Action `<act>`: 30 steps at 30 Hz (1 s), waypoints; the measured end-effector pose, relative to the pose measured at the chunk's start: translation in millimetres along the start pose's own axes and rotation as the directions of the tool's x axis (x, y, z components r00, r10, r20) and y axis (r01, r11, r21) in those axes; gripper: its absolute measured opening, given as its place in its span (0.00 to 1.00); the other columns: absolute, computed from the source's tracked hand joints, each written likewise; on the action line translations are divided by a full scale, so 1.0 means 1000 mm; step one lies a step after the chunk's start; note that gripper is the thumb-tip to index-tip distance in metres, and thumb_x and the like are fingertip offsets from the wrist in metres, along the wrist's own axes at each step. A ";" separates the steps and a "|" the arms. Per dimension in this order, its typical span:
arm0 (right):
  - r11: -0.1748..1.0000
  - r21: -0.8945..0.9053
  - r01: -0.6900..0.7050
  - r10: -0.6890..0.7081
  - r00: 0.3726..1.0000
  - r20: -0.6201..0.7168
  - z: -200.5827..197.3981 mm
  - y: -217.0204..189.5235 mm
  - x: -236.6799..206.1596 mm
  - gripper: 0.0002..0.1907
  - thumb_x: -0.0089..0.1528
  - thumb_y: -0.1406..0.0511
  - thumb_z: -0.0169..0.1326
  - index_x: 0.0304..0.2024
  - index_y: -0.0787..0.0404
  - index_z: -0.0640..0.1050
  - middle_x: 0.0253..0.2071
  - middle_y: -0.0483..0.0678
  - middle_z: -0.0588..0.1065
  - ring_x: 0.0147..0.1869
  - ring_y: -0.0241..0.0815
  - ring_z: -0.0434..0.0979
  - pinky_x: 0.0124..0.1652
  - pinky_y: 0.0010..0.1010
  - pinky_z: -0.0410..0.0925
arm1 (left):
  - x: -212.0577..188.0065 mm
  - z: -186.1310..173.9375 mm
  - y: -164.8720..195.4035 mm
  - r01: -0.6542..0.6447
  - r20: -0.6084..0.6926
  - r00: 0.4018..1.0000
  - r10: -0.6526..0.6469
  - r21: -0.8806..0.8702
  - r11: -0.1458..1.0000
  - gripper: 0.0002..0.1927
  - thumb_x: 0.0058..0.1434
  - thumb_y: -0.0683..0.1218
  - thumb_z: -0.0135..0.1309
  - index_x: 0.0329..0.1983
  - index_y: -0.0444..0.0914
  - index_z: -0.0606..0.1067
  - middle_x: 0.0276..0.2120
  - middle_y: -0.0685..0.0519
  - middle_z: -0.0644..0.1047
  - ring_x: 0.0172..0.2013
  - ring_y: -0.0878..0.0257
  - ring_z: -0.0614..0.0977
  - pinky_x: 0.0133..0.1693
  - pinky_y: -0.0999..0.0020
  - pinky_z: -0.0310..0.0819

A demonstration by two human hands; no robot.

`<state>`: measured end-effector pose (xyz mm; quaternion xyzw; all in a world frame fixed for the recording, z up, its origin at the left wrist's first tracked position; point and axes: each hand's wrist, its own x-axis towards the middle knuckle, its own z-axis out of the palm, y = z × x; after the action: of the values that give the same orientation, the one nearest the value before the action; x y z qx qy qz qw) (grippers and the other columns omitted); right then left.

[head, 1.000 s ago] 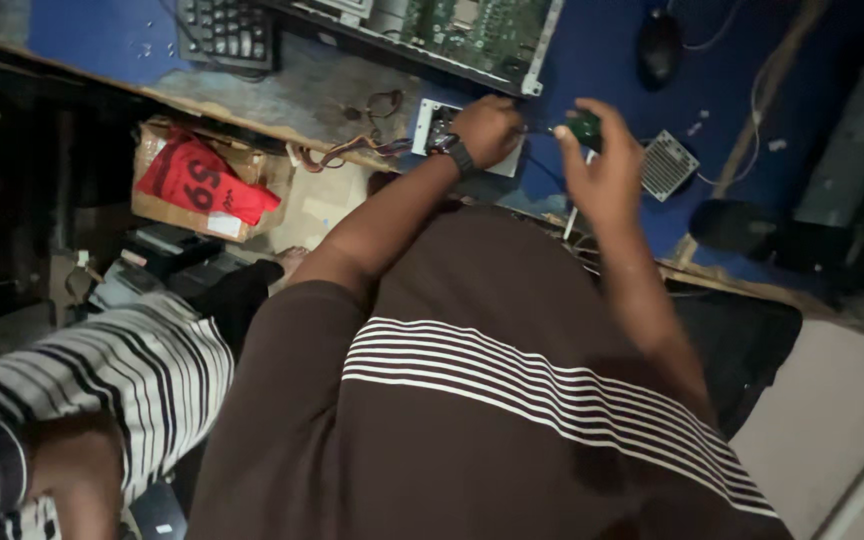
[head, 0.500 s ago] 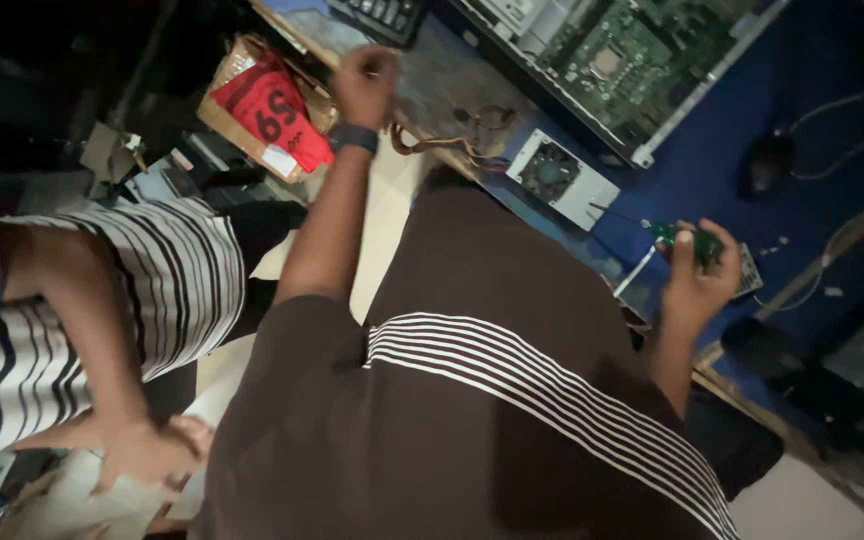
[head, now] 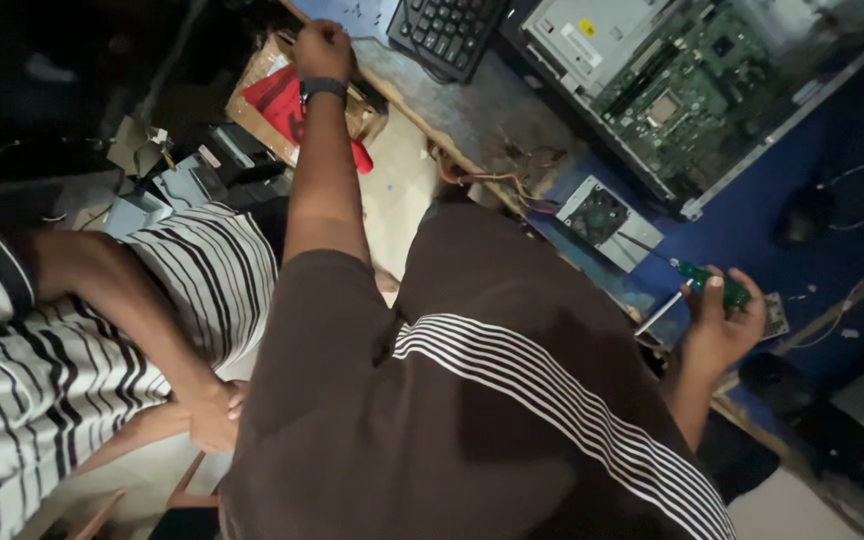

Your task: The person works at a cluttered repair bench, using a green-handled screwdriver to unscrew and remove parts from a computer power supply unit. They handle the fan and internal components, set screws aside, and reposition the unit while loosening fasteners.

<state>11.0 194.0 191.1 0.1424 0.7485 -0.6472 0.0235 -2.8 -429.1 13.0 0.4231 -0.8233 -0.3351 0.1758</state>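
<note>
R hand (head: pixel 722 325) grips screwdriver (head: pixel 712 283); co-worker's arm (head: pixel 122 310) beside.

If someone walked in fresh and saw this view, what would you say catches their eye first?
Most striking is the open computer case at top right, its green motherboard bare on the blue table. Below it, the right hand grips a green-handled screwdriver. At top left, the left hand reaches into a cardboard box holding something red, beside a black keyboard; a person in a striped shirt sits at left.
</note>
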 end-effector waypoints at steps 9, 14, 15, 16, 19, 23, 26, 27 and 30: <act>1.000 0.011 0.003 -0.002 0.998 -0.061 0.029 0.010 -0.030 0.14 0.73 0.69 0.61 0.59 0.65 0.73 0.54 0.56 0.77 0.54 0.46 0.81 0.49 0.37 0.79 | -0.003 0.011 -0.040 -0.213 -0.178 0.970 0.167 -0.284 0.935 0.09 0.58 0.41 0.62 0.42 0.38 0.81 0.36 0.48 0.81 0.34 0.56 0.84 0.38 0.65 0.80; 0.999 0.035 -0.021 0.024 0.994 -0.103 0.048 0.010 -0.038 0.14 0.71 0.69 0.60 0.57 0.64 0.73 0.53 0.56 0.78 0.53 0.46 0.82 0.47 0.36 0.80 | 0.001 0.000 -0.036 -0.236 -0.036 0.972 0.233 -0.199 0.951 0.07 0.57 0.43 0.65 0.38 0.39 0.81 0.33 0.49 0.79 0.32 0.57 0.83 0.35 0.64 0.79; 0.999 0.043 -0.017 0.021 0.996 -0.090 0.050 0.009 -0.039 0.14 0.71 0.69 0.60 0.57 0.64 0.73 0.53 0.56 0.78 0.53 0.46 0.82 0.48 0.36 0.80 | 0.002 -0.001 -0.033 -0.196 -0.022 0.980 0.196 -0.218 0.956 0.07 0.57 0.44 0.65 0.37 0.39 0.81 0.32 0.50 0.79 0.31 0.57 0.83 0.35 0.64 0.79; 0.998 0.055 -0.013 0.017 0.997 -0.076 0.053 0.008 -0.041 0.14 0.71 0.69 0.60 0.58 0.64 0.73 0.53 0.56 0.78 0.54 0.46 0.81 0.48 0.35 0.79 | 0.003 -0.002 -0.031 -0.188 -0.042 0.982 0.183 -0.195 0.963 0.06 0.57 0.45 0.66 0.36 0.40 0.82 0.32 0.50 0.79 0.31 0.57 0.83 0.35 0.64 0.79; 0.997 0.078 0.010 -0.006 0.999 -0.053 0.063 0.009 -0.042 0.14 0.72 0.70 0.60 0.58 0.65 0.73 0.54 0.55 0.77 0.55 0.45 0.81 0.48 0.35 0.79 | 0.010 -0.002 -0.022 -0.182 -0.082 0.981 0.173 -0.119 0.976 0.05 0.56 0.46 0.67 0.32 0.41 0.83 0.30 0.50 0.80 0.31 0.56 0.83 0.35 0.63 0.78; 0.994 0.084 0.064 -0.062 0.998 -0.020 0.066 0.007 -0.042 0.13 0.72 0.70 0.60 0.57 0.65 0.72 0.58 0.51 0.74 0.58 0.45 0.80 0.49 0.36 0.79 | 0.016 0.005 -0.018 -0.172 -0.102 0.981 0.164 -0.078 0.982 0.05 0.56 0.47 0.68 0.32 0.42 0.83 0.30 0.51 0.81 0.32 0.56 0.83 0.36 0.64 0.77; 0.997 0.064 0.035 -0.034 0.999 -0.019 0.061 0.005 -0.045 0.14 0.73 0.70 0.59 0.59 0.64 0.73 0.54 0.55 0.77 0.54 0.44 0.80 0.49 0.35 0.78 | 0.010 0.010 -0.026 -0.139 -0.136 0.986 0.097 -0.353 0.925 0.06 0.57 0.44 0.66 0.36 0.40 0.81 0.32 0.53 0.81 0.32 0.61 0.82 0.37 0.67 0.78; 0.997 0.073 0.036 -0.033 0.999 -0.038 0.059 0.005 -0.046 0.14 0.73 0.70 0.59 0.58 0.65 0.73 0.54 0.55 0.77 0.54 0.45 0.81 0.49 0.35 0.79 | 0.005 0.013 -0.028 -0.134 -0.144 0.987 0.072 -0.482 0.866 0.07 0.57 0.43 0.65 0.38 0.39 0.81 0.33 0.53 0.81 0.33 0.63 0.82 0.37 0.68 0.78; 0.997 0.081 0.013 -0.005 0.995 -0.096 0.050 0.007 -0.049 0.14 0.72 0.69 0.59 0.58 0.65 0.73 0.53 0.54 0.77 0.53 0.45 0.81 0.48 0.34 0.79 | -0.029 0.018 -0.035 -0.010 -0.184 0.975 -0.128 -0.608 0.794 0.06 0.60 0.42 0.61 0.40 0.38 0.79 0.33 0.57 0.81 0.35 0.68 0.81 0.40 0.71 0.77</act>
<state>52.5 136.8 187.1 0.1708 0.7225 -0.6696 -0.0210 24.0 -413.4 -24.3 0.4041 -0.6354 -0.5378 0.3791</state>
